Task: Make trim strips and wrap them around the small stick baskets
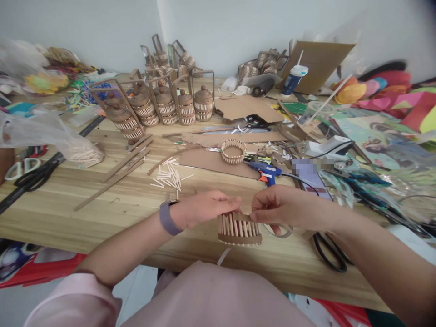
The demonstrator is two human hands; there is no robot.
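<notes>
Just above the table's front part, my left hand [213, 206] grips the left side of a curved piece of pale sticks and brown cardboard strips [240, 230]. Thumb and fingers of my right hand [275, 206] are pinched on the same piece at its upper right edge. Its sticks stand side by side between the strips. Farther back lies a finished-looking round stick ring [233, 151] on flat cardboard. A scattered pile of short pale sticks [170, 176] is left of it. The blue glue gun [267, 171] rests beyond my right hand.
Several small lidded stick baskets with tall handles [168, 106] stand at the back left. Black-handled scissors [329, 252] lie near the front edge at right. A lidded cup with a straw [294, 81] stands behind. Cardboard strips [116, 177] and a bag of sticks [76, 147] are at left.
</notes>
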